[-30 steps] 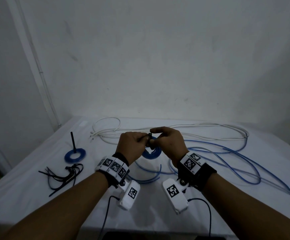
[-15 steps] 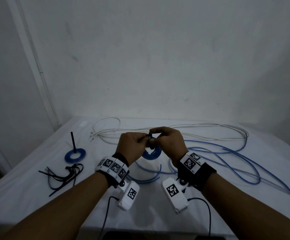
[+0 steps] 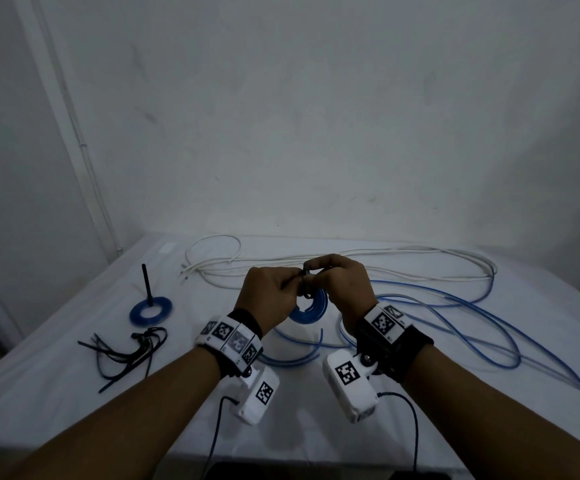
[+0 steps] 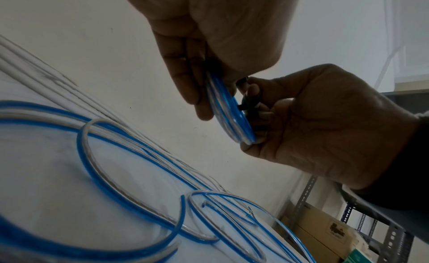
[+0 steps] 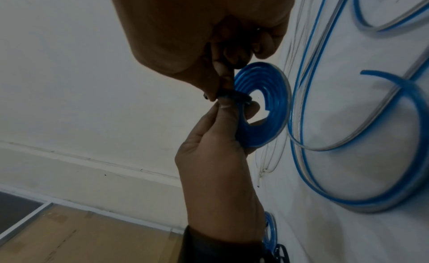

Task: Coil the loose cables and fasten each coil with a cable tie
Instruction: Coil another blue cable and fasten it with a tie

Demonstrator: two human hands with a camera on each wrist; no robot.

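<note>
Both hands meet above the middle of the white-cloth table, fingers curled. Left hand and right hand both pinch a flat spiral coil of blue cable, held off the cloth, edge-on from the left wrist, face-on from the right wrist.

A thin black cable tie wraps the coil's rim where the fingertips meet. Most of it is hidden by fingers; can't tell whether it's locked or which hand has the tail.

Outward: loose blue cable sprawls in big loops on the cloth to the right and below the hands, trailing off the right edge of the head view. Loose white cable lies behind the hands near the wall.

Left side: a second flat blue cable coil lies on the cloth, with a black tie tail standing upright from it. Nearer the front, a loose bunch of black cable ties; count unreadable.

Left wrist view also catches cardboard boxes and grey slotted metal shelving, cropped.
</note>
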